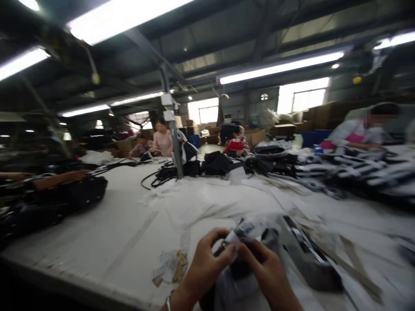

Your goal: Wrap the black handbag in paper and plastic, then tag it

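Left hand (207,261) pinches a white-wrapped piece (232,238) above the table (116,211); right hand (264,261) meets it, grip too blurred to tell — a slackened pinch could let it slip

Near: one left hand (205,264), one right hand (266,264), one bracelet (167,302). Near right: one grey dispenser (300,258). Far: one upright post (176,149), at least three windows (209,111). Far right: one person (352,131).

Held piece (232,237) white and dark grey — tabletop (97,233) white, bags (86,190) black, pillar (175,147) grey.
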Available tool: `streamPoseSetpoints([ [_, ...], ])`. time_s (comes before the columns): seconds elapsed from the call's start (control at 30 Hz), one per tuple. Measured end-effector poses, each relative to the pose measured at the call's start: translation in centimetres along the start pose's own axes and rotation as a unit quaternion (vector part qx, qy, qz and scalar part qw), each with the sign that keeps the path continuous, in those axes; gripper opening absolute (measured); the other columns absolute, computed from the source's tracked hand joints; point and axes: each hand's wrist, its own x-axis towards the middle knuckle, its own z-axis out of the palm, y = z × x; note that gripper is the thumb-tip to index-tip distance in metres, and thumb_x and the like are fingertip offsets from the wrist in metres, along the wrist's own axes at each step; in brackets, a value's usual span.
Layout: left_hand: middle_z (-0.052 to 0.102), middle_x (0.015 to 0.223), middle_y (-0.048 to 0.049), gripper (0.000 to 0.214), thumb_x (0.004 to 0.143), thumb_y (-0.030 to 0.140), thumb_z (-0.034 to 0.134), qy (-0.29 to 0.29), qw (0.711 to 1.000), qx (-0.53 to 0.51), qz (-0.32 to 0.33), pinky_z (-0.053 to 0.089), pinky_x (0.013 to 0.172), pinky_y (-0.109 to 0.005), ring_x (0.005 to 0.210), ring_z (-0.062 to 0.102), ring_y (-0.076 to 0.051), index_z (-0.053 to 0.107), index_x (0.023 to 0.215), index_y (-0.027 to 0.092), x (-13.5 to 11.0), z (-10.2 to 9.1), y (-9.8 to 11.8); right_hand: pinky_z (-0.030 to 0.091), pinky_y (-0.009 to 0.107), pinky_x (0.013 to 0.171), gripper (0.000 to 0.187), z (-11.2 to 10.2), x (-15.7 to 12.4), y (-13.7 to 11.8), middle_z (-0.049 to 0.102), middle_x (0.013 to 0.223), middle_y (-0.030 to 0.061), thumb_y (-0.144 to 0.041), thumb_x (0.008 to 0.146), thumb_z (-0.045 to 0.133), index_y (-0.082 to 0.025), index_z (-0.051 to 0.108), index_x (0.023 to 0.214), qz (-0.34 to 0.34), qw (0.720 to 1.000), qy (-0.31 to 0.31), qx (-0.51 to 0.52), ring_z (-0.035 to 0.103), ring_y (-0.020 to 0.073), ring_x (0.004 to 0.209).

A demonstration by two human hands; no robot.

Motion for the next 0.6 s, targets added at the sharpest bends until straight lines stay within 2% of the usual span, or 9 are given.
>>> streamPoseSetpoints([
  [0.1,0.071,0.110,-0.0052,0.036,0.085,0.045,0.068,0.003,0.999,-0.012,-0.040,0.049,0.093,-0.032,0.105,0.064,-0.023,0.065,0.112,0.021,-0.2,0.2,-1.2,0.054,0.032,0.087,0.025,-2.8,0.1,0.1,0.074,0.100,0.0053,-0.042,0.093,0.063,-0.023,0.077,0.101,-0.100,0.989,-0.013,-0.104,0.068,0.0246,0.095],
  [0.13,0.071,0.111,-0.0058,0.042,0.083,0.049,0.069,0.011,0.998,-0.017,-0.061,0.049,0.092,-0.032,0.105,0.064,-0.024,0.064,0.114,0.021,-0.1,0.0,-1.5,0.052,0.034,0.091,0.024,-4.4,0.3,0.8,0.073,0.102,0.0052,-0.040,0.094,0.062,-0.023,0.076,0.102,-0.123,0.982,0.007,-0.146,0.067,0.0241,0.098],
  [0.2,0.071,0.112,-0.0062,0.053,0.077,0.056,0.073,0.031,0.995,-0.015,-0.096,0.050,0.090,-0.033,0.104,0.064,-0.025,0.064,0.116,0.022,0.4,-0.5,-1.9,0.047,0.038,0.100,0.025,-8.7,0.5,2.7,0.072,0.110,0.0068,-0.037,0.095,0.060,-0.022,0.074,0.107,-0.134,0.958,0.087,-0.237,0.063,0.0248,0.107],
  [0.27,0.071,0.111,-0.0055,0.059,0.072,0.060,0.076,0.044,0.992,0.001,-0.115,0.049,0.089,-0.033,0.103,0.064,-0.025,0.064,0.116,0.022,0.8,-0.9,-2.2,0.040,0.042,0.108,0.026,-13.6,0.6,5.2,0.067,0.122,0.0110,-0.034,0.093,0.060,-0.018,0.073,0.109,-0.095,0.918,0.193,-0.334,0.057,0.0270,0.119],
  [0.3,0.071,0.110,-0.0050,0.060,0.071,0.061,0.076,0.048,0.992,0.007,-0.118,0.049,0.090,-0.033,0.103,0.064,-0.025,0.064,0.115,0.023,0.9,-1.0,-2.4,0.038,0.043,0.111,0.026,-15.9,0.7,6.4,0.063,0.127,0.0134,-0.031,0.091,0.061,-0.016,0.073,0.109,-0.053,0.893,0.237,-0.378,0.054,0.0282,0.124],
  [0.37,0.072,0.109,-0.0041,0.061,0.070,0.063,0.076,0.055,0.991,0.004,-0.120,0.048,0.092,-0.034,0.102,0.064,-0.025,0.064,0.116,0.024,1.1,-0.9,-2.7,0.034,0.044,0.114,0.027,-19.7,1.2,8.4,0.057,0.136,0.0174,-0.029,0.089,0.061,-0.013,0.073,0.107,0.036,0.857,0.273,-0.435,0.048,0.0297,0.130],
  [0.4,0.072,0.108,-0.0039,0.062,0.069,0.063,0.077,0.061,0.991,-0.002,-0.120,0.048,0.092,-0.034,0.102,0.064,-0.025,0.064,0.116,0.024,1.2,-0.8,-2.9,0.032,0.044,0.115,0.026,-21.1,1.8,9.1,0.055,0.138,0.0184,-0.029,0.089,0.062,-0.013,0.074,0.105,0.069,0.849,0.273,-0.446,0.046,0.0303,0.132],
  [0.5,0.071,0.112,-0.0037,0.060,0.070,0.061,0.077,0.079,0.990,-0.020,-0.112,0.047,0.093,-0.032,0.106,0.063,-0.024,0.064,0.115,0.025,1.4,-0.2,-3.1,0.030,0.044,0.115,0.023,-22.9,3.9,10.3,0.060,0.133,0.0171,-0.033,0.087,0.065,-0.015,0.078,0.090,0.111,0.859,0.239,-0.439,0.045,0.0314,0.133],
  [0.6,0.070,0.114,-0.0037,0.052,0.076,0.056,0.075,0.062,0.993,-0.033,-0.090,0.047,0.094,-0.030,0.109,0.062,-0.022,0.064,0.115,0.024,1.2,0.1,-2.7,0.041,0.043,0.107,0.026,-22.5,5.5,10.3,0.070,0.115,0.0144,-0.036,0.084,0.064,-0.019,0.077,0.069,0.144,0.881,0.191,-0.407,0.055,0.0329,0.124],
])
